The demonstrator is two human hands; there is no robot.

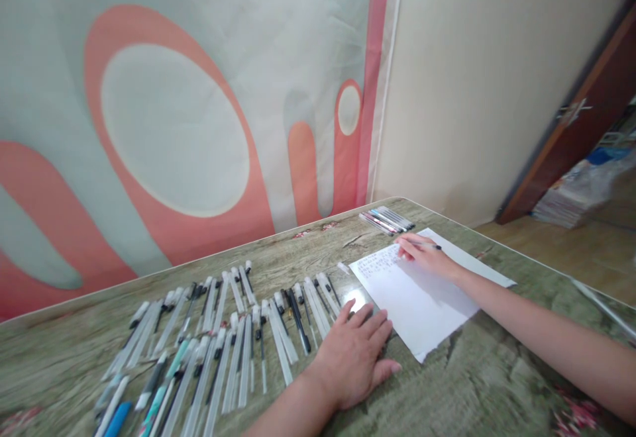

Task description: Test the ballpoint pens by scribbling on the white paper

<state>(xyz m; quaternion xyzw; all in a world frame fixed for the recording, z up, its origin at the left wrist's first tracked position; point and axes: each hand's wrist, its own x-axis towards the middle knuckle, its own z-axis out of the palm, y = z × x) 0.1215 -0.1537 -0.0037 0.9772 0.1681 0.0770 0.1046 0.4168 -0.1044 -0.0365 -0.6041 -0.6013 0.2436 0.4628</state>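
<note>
On the paper [402, 298], a pen [430, 245] is gripped, seemingly tip-down, by the right hand [426, 258], and the paper is best steadied by the flat, open left hand [354, 352] beside it.

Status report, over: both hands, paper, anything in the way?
Right hand: holding pen, on paper. Left hand: palm down beside paper. Paper: handwriting at upper left. Loose pens: left of paper, none seen on it.
</note>
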